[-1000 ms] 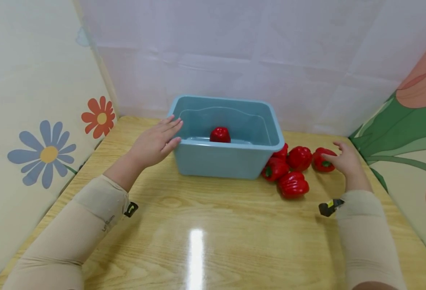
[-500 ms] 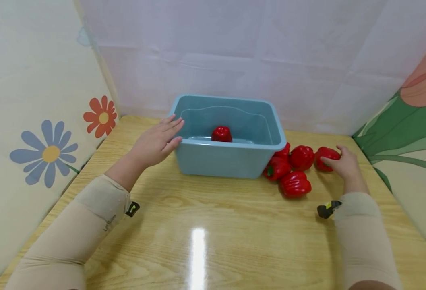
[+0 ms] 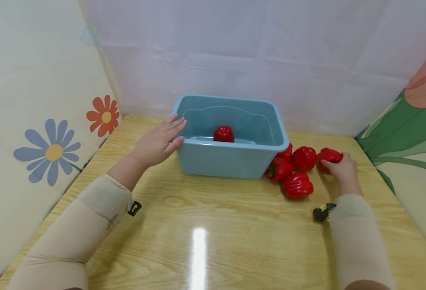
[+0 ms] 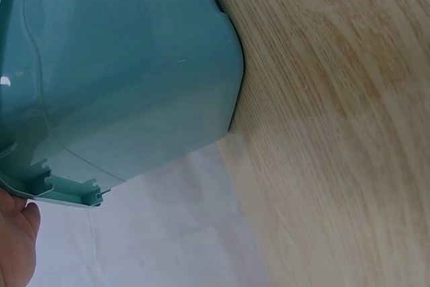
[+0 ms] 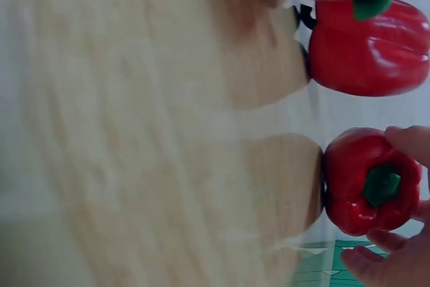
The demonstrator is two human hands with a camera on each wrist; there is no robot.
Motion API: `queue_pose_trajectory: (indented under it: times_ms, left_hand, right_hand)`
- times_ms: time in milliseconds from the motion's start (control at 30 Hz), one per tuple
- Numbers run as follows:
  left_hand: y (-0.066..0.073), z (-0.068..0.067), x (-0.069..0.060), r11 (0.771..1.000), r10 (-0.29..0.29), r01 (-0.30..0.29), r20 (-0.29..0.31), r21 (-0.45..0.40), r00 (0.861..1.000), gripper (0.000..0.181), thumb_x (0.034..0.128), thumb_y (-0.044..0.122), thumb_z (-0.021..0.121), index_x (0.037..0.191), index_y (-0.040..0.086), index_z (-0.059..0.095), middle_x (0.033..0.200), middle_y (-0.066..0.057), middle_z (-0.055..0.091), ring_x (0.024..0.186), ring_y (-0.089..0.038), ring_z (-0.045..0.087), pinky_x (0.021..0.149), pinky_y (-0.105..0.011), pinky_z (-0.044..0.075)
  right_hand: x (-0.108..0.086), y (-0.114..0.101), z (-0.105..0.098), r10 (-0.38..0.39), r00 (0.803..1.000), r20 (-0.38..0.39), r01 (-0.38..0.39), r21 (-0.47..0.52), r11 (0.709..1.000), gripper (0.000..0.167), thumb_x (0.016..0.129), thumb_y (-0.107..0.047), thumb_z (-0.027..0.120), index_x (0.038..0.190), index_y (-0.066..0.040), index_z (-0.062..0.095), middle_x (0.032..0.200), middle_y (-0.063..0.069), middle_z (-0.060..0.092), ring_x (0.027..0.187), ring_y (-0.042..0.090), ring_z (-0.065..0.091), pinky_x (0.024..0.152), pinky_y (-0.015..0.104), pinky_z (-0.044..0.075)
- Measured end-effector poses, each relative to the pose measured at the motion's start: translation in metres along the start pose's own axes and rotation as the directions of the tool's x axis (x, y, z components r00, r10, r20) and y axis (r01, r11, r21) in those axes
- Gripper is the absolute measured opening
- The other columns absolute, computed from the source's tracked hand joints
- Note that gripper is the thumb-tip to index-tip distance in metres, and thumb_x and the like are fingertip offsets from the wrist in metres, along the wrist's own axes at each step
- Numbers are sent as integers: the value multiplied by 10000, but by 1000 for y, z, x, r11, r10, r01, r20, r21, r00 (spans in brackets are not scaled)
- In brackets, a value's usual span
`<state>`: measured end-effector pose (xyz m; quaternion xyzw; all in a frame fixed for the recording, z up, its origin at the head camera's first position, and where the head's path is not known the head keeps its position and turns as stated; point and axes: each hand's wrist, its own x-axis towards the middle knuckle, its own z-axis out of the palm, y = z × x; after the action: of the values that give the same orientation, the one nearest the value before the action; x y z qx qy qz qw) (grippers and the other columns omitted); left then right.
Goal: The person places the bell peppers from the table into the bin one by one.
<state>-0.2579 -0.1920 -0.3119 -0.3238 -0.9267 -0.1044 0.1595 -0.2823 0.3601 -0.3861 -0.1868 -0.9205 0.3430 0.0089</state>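
My left hand rests with straight fingers on the left rim of a blue plastic bin. In the left wrist view, only part of that hand shows, at the bin's edge. A single red bell pepper lies inside the bin. On the right, my right hand grips the outermost red bell pepper, thumb on one side and fingers on the other. That pepper sits on the table, its green stem facing the wrist camera.
Several more red bell peppers cluster against the bin's right side on the wooden table. A white sheet hangs behind. Flower-printed panels stand at the left and right.
My right hand has moved in on the outermost pepper and its fingers have closed around it; that pepper has turned slightly. The left hand stays on the bin rim.
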Motion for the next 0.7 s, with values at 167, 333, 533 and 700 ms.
queue_pose_trajectory:
  times_ms: [167,333,533,700]
  left_hand:
    - [1,2,1,1000,1,-1,-1,-7,1000,564,980,391,345,1438,70,270,1474,-92,282,1398,-217,100,1118,-391,139]
    - [1,3,2,1000,5,-6,-13,-16,1000,561,981,387,344,1437,68,270,1473,-91,285,1397,-226,107,1117,-391,142]
    - [1,3,2,1000,5,-6,-20,-22,1000,560,980,385,351,1434,66,279,1469,-93,294,1397,-224,109,1116,-395,147]
    - [1,2,2,1000,0,0,-17,-22,1000,562,979,383,355,1427,49,295,1469,-91,294,1397,-224,108,1114,-401,151]
  right_hand:
    - [-3,1,2,60,998,-12,-60,18,998,921,848,-522,516,1442,24,71,1395,355,123,1256,510,184,979,606,286]
    - [-3,1,3,68,997,-19,-67,42,997,897,859,-485,523,1442,24,71,1402,345,134,1264,496,204,992,590,286]
    - [-4,3,2,21,1000,-14,-19,103,994,833,878,-370,541,1441,29,75,1415,335,162,1274,484,220,1007,585,267]
    - [-5,3,1,13,1000,2,-13,131,991,844,874,-361,553,1448,14,60,1431,324,143,1281,483,212,1006,586,268]
